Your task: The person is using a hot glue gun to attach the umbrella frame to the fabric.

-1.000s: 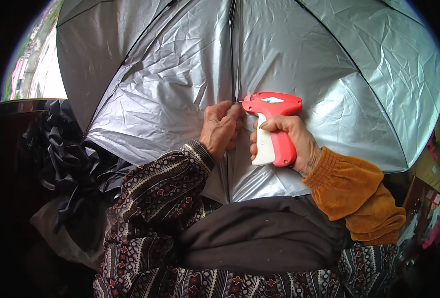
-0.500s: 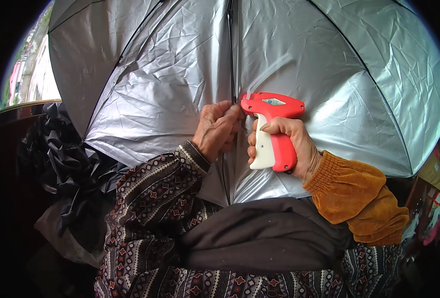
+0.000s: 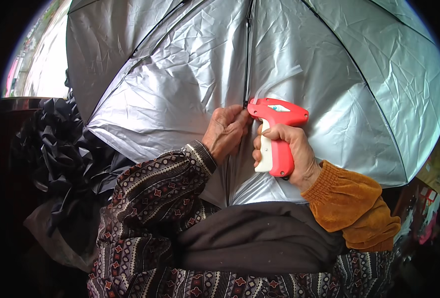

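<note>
An open umbrella with silver lining [image 3: 180,84] spreads in front of me, its inner side facing me. A thin black rib [image 3: 248,54] runs down the middle of it. My left hand [image 3: 226,131] pinches the rib and the cloth beside it, and its fingertips hide the exact spot. A red and white tagging gun [image 3: 281,115] is gripped in my right hand [image 3: 297,149], with fingers wrapped around the white trigger. The gun's nose meets the rib right by my left fingertips. From its top sticks out a clear strip of tag fasteners [image 3: 279,79].
Crumpled black cloth [image 3: 61,144] lies in a heap at the left, over a sheer grey bag [image 3: 56,233]. A dark cloth [image 3: 259,238] covers my lap below the umbrella's edge. Small mixed items [image 3: 428,213] crowd the right side.
The umbrella, both hands and the tagging gun sit slightly farther right and lower in view. My left hand keeps its pinch at the rib, and the gun's nose stays beside it.
</note>
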`<state>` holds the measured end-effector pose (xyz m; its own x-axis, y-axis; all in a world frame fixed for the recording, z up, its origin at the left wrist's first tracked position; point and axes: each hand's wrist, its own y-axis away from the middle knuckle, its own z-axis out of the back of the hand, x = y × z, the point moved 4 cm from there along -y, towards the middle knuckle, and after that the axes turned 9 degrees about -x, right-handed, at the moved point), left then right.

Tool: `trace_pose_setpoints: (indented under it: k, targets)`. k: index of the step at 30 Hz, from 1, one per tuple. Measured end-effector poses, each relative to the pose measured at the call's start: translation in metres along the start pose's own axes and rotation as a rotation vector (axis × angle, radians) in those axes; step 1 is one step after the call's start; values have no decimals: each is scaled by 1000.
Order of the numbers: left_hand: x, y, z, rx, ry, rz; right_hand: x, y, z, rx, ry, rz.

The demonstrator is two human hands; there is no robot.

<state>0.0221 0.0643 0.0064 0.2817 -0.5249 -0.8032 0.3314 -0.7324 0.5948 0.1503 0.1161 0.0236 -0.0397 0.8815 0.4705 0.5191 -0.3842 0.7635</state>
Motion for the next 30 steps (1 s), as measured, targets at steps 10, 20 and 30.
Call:
trace_pose_setpoints:
  k: [10,20,30]
  targets:
    - [6,-19,-6,162,-211,-292,0,6,16,-48,95,56]
    - [-98,-97,-9,-206,-515,-918,82,37,12,-86,125,274]
    - [-121,-111,-20,-439,-254,-933,144,-71,-15,-106,101,723]
